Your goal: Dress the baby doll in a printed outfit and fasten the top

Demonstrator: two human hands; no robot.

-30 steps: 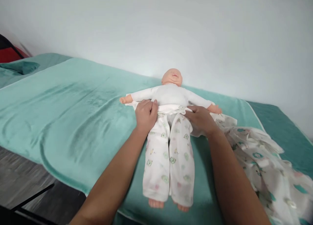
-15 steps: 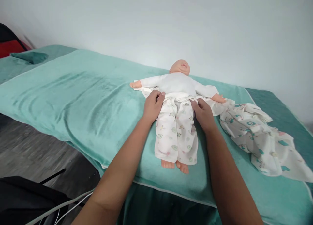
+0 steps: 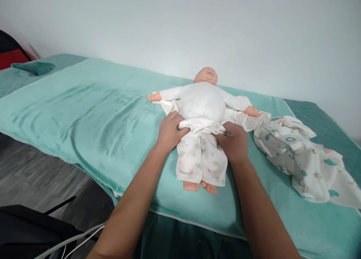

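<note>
A baby doll (image 3: 203, 97) lies on its back on a teal blanket (image 3: 93, 116), head toward the wall, arms spread. It wears a white top and white printed trousers (image 3: 201, 157). My left hand (image 3: 169, 131) grips the trousers' waistband at the doll's left-of-frame hip, fingers curled. My right hand (image 3: 233, 140) grips the waistband at the other hip, fingers curled too. The doll's bare feet (image 3: 199, 186) stick out below the trouser legs. A white cloth lies under the doll's torso.
A crumpled white printed cloth (image 3: 301, 157) lies on the blanket to the right of the doll. The bed's near edge (image 3: 180, 219) runs below the doll's feet. A wall stands behind. White cables (image 3: 73, 242) and a dark object lie on the floor at lower left.
Both hands have closed on the waistband and the doll's hips have risen, bunching the trousers toward the waist. The view has shifted slightly.
</note>
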